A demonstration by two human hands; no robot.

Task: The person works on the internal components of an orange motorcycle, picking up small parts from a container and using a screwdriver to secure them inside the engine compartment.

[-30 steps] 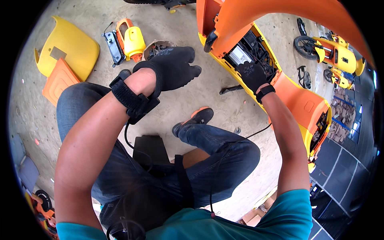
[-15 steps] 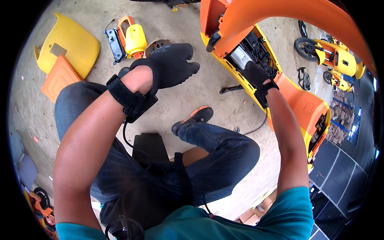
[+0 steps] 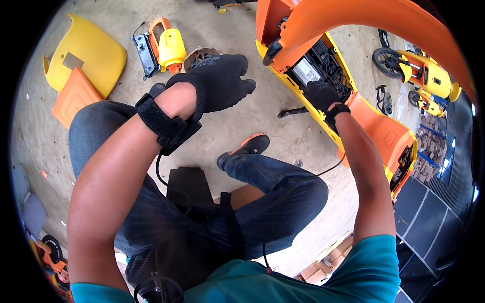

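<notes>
My right hand (image 3: 323,95), in a black glove, reaches into the open compartment of an orange and yellow scooter body (image 3: 371,118). Its fingertips are at the lower end of a silver metal box (image 3: 305,70), beside black cables (image 3: 331,65); the fingers are mostly hidden, so I cannot see whether they grip anything. My left hand (image 3: 222,83), also gloved in black, hangs in the air over the floor, apart from the scooter. Its thumb stands away from the fingers, and nothing shows in it. Behind this hand is a container of small parts (image 3: 202,56), partly covered.
A large orange panel (image 3: 353,15) arches over the compartment. Left on the floor are a yellow panel (image 3: 96,55), an orange panel (image 3: 76,98) and a yellow-orange part (image 3: 172,48) beside a grey-black unit (image 3: 145,55). Yellow scooters (image 3: 429,76) stand right. A thin cable (image 3: 331,169) trails near my knee.
My right hand has shifted slightly down and right, away from the silver box's middle, uncovering more of the box. My left hand has moved slightly right.
</notes>
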